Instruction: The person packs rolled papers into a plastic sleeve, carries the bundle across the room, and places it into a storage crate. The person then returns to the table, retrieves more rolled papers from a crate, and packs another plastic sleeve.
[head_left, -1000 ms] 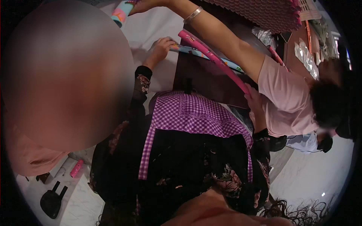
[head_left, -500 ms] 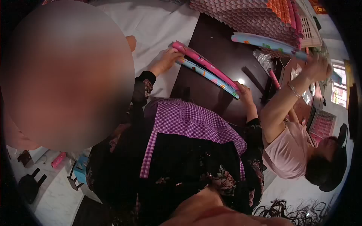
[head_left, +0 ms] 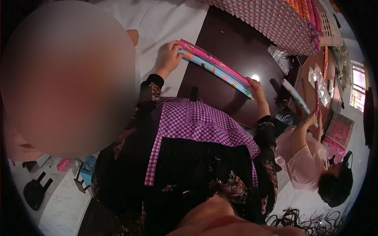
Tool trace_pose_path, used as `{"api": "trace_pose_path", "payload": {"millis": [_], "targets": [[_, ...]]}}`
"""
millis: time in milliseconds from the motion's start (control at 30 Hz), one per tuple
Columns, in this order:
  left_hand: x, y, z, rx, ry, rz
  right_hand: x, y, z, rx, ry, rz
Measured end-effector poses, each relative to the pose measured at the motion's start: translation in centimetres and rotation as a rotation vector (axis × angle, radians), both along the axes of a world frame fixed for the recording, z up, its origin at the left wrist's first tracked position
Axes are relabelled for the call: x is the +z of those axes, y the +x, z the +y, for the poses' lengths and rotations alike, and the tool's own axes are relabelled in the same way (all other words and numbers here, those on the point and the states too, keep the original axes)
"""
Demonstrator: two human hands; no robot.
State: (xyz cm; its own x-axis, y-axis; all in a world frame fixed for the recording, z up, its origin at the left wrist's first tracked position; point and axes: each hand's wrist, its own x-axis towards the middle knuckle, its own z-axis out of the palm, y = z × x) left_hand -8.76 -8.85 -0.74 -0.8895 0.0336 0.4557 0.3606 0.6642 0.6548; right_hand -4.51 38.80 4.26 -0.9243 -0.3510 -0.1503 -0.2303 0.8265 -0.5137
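Observation:
A pink patterned roll (head_left: 214, 60) and a light blue patterned roll (head_left: 214, 71) lie side by side between my hands, above the dark tabletop (head_left: 232, 43). My left hand (head_left: 172, 57) has its fingers wrapped round the upper left ends of both rolls. At their lower right ends, my right hand (head_left: 256, 88) grips the pink roll, with the blue roll's end close beneath it. Whether the right fingers also hold the blue roll is hard to tell.
A large stack of rolls (head_left: 271, 23) stands at the top right, beside a white basket (head_left: 330, 29). On the right, a co-worker (head_left: 301, 157) holds another blue roll (head_left: 295, 96). Clear plastic (head_left: 279, 59) lies near the stack. White cloth (head_left: 157, 19) covers the upper left.
The pink roll has come down alongside the blue one, with my right hand moved up. The co-worker's arm has drawn back to the right, with a blue roll.

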Motion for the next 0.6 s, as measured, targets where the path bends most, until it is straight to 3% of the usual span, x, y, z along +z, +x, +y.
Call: {"api": "trace_pose_path", "payload": {"millis": [100,267,400,533,600], "targets": [[1.9,0.5,0.1,0.027,-0.025,-0.060,-0.5,0.3,0.0,0.020,0.018,0.039],[-1.6,-0.5,0.2,0.052,0.048,-0.029,-1.2,0.6,0.0,0.001,-0.004,0.024],[-0.8,-0.4,0.7,0.075,0.194,-0.028,-1.0,0.6,-0.1,-0.015,0.057,0.017],[0.3,0.1,0.9,0.119,0.074,-0.099,-1.5,0.7,0.2,0.001,0.051,0.029],[-0.6,-0.2,1.3,0.097,0.200,-0.078,-1.5,0.8,0.2,0.002,0.064,0.037]]}}
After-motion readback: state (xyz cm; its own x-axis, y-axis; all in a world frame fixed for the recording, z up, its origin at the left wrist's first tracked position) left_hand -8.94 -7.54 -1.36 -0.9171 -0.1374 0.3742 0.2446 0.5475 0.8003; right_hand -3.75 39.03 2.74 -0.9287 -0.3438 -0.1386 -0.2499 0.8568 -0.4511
